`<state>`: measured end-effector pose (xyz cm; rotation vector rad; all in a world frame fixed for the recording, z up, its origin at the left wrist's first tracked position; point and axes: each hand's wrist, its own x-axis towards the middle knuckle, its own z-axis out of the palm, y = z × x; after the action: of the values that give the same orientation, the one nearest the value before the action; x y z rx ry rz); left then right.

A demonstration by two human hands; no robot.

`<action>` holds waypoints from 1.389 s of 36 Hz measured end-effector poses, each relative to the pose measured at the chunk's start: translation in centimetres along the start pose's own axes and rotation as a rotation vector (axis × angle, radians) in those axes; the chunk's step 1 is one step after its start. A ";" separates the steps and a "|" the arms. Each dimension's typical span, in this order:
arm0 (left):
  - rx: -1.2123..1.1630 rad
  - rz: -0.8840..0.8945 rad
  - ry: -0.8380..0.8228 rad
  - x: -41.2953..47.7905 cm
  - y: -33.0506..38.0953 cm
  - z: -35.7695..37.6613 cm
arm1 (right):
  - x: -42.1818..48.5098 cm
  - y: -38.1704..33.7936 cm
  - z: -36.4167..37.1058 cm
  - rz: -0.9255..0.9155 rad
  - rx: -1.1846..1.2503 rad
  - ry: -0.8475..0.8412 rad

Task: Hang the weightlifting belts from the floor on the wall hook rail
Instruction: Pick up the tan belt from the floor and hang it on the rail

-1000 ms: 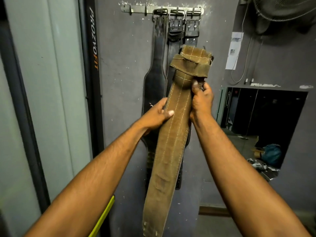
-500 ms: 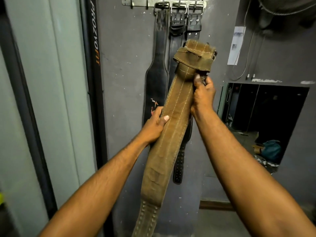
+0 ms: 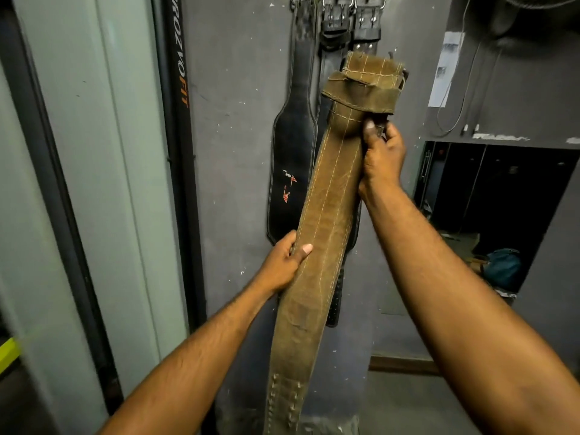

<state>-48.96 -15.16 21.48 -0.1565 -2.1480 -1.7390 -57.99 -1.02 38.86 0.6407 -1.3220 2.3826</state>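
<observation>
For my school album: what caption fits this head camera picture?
Two bare hands, left and right, lift a long tan suede weightlifting belt toward black leather belts hanging on a grey wall.

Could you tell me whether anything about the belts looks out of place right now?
Nothing stands out: the brown belt is gripped by both the left hand and right hand, and the black belts hang straight on the wall.

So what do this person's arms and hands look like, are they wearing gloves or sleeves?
No gloves and no sleeves in view: the left hand and right hand are bare, and so are both forearms. No watch, ring or wristband shows. The nails look short.
</observation>
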 end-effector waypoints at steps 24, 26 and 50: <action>0.072 -0.190 -0.082 -4.0 -9.0 -0.1 | -0.9 2.3 -2.0 0.074 0.007 0.017; 0.110 -0.231 -0.171 -4.4 -9.3 -0.5 | -0.6 2.2 -2.0 0.065 0.001 0.030; -0.135 0.089 0.201 6.1 13.5 -1.1 | -4.5 3.0 -2.4 0.063 -0.024 -0.247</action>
<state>-50.11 -13.96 36.26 -0.1061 -1.8559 -1.7677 -56.22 -0.85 33.17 0.9242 -1.4882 2.3927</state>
